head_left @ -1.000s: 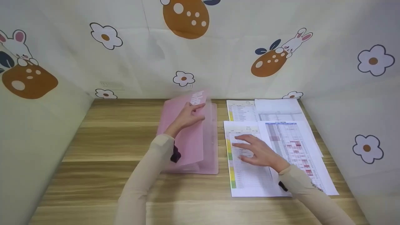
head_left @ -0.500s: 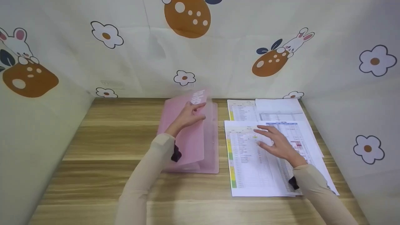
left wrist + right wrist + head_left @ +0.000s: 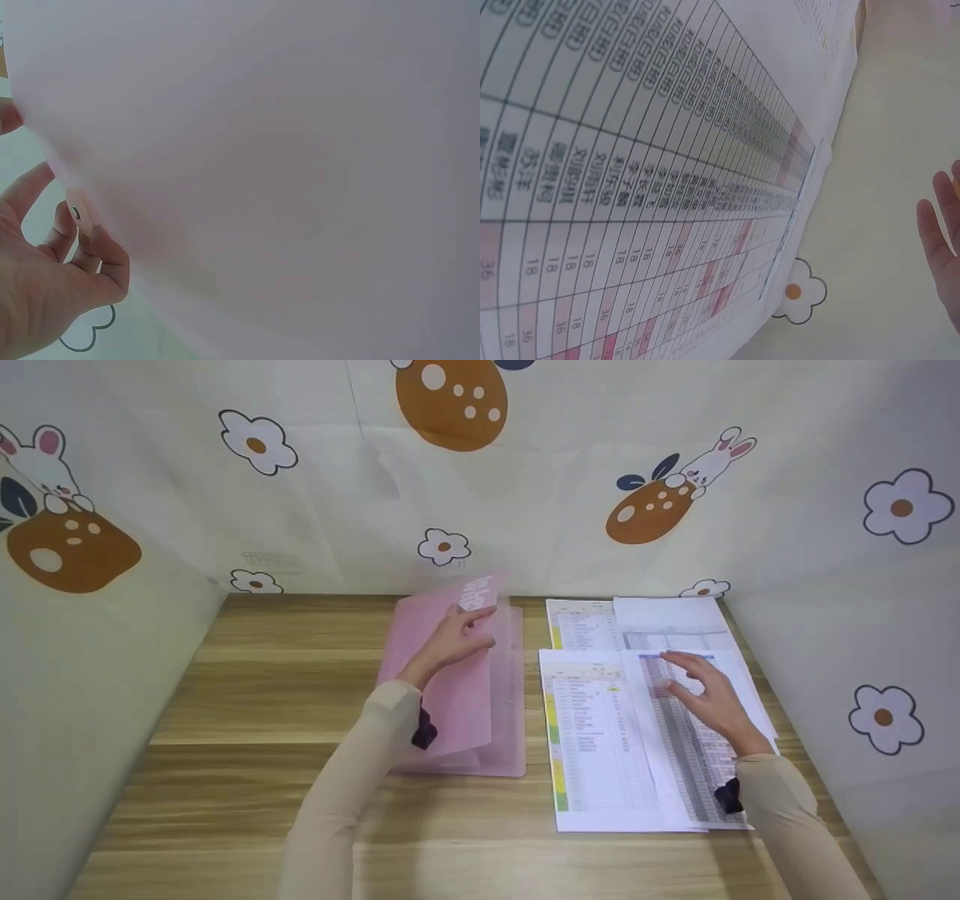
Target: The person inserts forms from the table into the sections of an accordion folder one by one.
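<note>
1. Centre of the head view: the pink plastic folder (image 3: 450, 709) lies on the wood-grain tabletop (image 3: 262, 712), its cover's right side raised; the left hand (image 3: 448, 639) holds that edge.
2. Lower left of the left wrist view: bent fingers meet the cover's edge, a grip largely hidden from the head camera.
3. Right of centre in the head view: the right hand (image 3: 709, 701) is over the printed sheets (image 3: 600, 769), thumb and fingers parted, gripping nothing.
4. The right wrist view alone makes the numbers legible; extended fingers, apart from the paper, show at far right.
</note>
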{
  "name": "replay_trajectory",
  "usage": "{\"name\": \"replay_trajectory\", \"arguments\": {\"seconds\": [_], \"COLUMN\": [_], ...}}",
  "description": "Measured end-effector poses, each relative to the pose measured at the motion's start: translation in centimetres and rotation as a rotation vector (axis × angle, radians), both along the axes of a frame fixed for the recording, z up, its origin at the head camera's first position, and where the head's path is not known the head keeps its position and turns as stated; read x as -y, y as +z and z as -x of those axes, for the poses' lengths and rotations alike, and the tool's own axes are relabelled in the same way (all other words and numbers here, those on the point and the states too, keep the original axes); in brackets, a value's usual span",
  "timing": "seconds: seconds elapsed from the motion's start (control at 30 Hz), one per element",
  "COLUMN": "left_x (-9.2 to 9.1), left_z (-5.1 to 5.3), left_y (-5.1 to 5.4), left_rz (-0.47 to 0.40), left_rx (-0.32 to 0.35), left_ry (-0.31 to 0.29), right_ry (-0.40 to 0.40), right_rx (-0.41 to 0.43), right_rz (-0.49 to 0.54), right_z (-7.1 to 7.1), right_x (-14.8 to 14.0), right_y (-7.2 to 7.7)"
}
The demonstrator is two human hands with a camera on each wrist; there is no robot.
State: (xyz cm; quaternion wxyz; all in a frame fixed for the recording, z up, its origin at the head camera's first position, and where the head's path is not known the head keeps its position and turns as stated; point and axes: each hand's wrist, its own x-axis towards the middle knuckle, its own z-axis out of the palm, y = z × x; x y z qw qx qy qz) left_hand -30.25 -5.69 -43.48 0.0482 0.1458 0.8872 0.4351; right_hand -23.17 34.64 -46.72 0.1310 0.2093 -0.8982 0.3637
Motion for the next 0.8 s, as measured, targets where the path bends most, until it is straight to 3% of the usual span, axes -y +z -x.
{"name": "replay_trajectory", "arguments": {"seconds": [0.17, 0.37, 0.53, 0.6, 0.77, 0.8], "left_x": [0.0, -0.1, 0.0, 0.0, -0.1, -0.1], "left_z": [0.1, 0.1, 0.2, 0.2, 0.2, 0.2], "left_y": [0.0, 0.0, -0.1, -0.2, -0.1, -0.1], "left_rz": [0.001, -0.003, -0.002, -0.004, -0.007, -0.007], "left_rx": [0.003, 0.011, 0.019, 0.017, 0.014, 0.012], "left_ry": [0.002, 0.008, 0.016, 0.017, 0.019, 0.019], "right_ry": [-0.068, -0.176, -0.227, -0.218, -0.302, -0.315], "right_rx": [0.064, 0.228, 0.301, 0.332, 0.450, 0.473], "right_rz": [0.039, 0.086, 0.145, 0.179, 0.274, 0.295], "right_z": [0.0, -0.6, -0.6, 0.1, -0.1, -0.6], "right_x": [-1.9, -3.7, -5.0, -6.8, -8.4, -8.0], "right_y": [0.0, 0.0, -0.2, -1.6, -2.2, -1.4]}}
